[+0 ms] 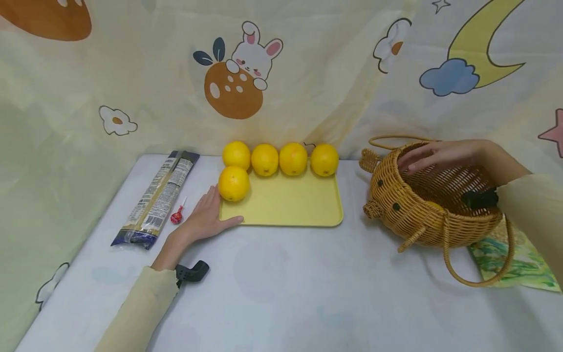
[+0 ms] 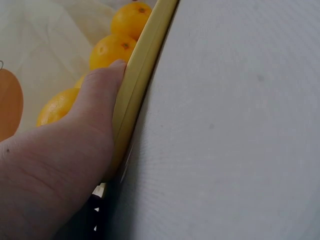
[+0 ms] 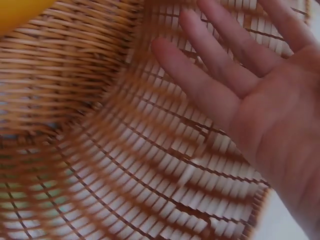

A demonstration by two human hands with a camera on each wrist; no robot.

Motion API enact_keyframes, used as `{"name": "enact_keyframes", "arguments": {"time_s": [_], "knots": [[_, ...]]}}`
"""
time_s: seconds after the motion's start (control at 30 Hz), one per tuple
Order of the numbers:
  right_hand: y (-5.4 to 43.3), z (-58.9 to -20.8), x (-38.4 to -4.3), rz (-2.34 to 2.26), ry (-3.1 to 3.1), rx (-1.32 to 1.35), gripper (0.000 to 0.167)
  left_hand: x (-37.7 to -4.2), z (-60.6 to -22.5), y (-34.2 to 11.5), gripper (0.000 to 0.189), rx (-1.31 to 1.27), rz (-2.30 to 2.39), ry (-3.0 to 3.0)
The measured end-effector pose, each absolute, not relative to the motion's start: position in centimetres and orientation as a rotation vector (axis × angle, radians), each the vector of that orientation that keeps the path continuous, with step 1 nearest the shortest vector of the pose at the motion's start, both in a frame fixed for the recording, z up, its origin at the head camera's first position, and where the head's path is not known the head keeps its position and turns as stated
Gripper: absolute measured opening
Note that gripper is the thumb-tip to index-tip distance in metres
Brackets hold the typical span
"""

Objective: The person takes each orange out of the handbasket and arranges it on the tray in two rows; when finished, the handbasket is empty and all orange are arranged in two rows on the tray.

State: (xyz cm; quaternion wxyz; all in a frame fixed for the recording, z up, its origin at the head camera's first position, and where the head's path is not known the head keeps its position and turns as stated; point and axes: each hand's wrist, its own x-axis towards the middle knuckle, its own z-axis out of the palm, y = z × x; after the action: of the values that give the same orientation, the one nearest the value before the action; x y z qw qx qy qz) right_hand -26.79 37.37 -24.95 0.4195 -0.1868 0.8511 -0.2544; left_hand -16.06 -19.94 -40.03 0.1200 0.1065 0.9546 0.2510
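My left hand (image 1: pixel 204 215) lies at the near left corner of a yellow tray (image 1: pixel 290 205), fingers straight along its left side and thumb on the front rim. In the left wrist view the thumb reaches along the tray's rim (image 2: pixel 145 65). Several oranges (image 1: pixel 293 159) line the tray's back edge, and another orange (image 1: pixel 234 184) sits in front of them at the left. Inside a pig-shaped wicker basket (image 1: pixel 409 215), my right hand (image 3: pixel 250 85) is spread, palm showing and nothing held. Part of an orange (image 3: pixel 22 12) shows in the basket.
Left of the tray lie a long printed packet (image 1: pixel 156 200) and a red-wrapped lollipop (image 1: pixel 177 215). A green patterned packet (image 1: pixel 523 259) lies partly under the basket, whose looped handle (image 1: pixel 479 283) hangs toward the front. A printed cloth (image 1: pixel 316 73) hangs behind the table.
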Motion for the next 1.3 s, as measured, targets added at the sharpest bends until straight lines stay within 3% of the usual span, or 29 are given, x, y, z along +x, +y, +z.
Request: {"name": "enact_keyframes", "arguments": {"time_s": [0.2,0.57,0.97,1.3], "knots": [[37.1,-26.8,-27.1,-0.764,1.970,-0.359,0.072,-16.1,-40.1,-20.0,0.119,0.313,0.737,2.797],[36.7,-28.1,-27.6,-0.855,1.851,-0.252,0.074,-16.0,-39.6,-19.9,0.119,0.317,0.726,2.792],[36.6,-29.2,-28.2,-0.891,1.636,-0.246,0.044,-16.1,-40.2,-19.7,0.120,0.327,0.734,2.798],[36.1,-29.4,-28.4,-0.836,1.672,-0.238,0.065,-16.1,-40.1,-19.9,0.120,0.318,0.719,2.796]]}}
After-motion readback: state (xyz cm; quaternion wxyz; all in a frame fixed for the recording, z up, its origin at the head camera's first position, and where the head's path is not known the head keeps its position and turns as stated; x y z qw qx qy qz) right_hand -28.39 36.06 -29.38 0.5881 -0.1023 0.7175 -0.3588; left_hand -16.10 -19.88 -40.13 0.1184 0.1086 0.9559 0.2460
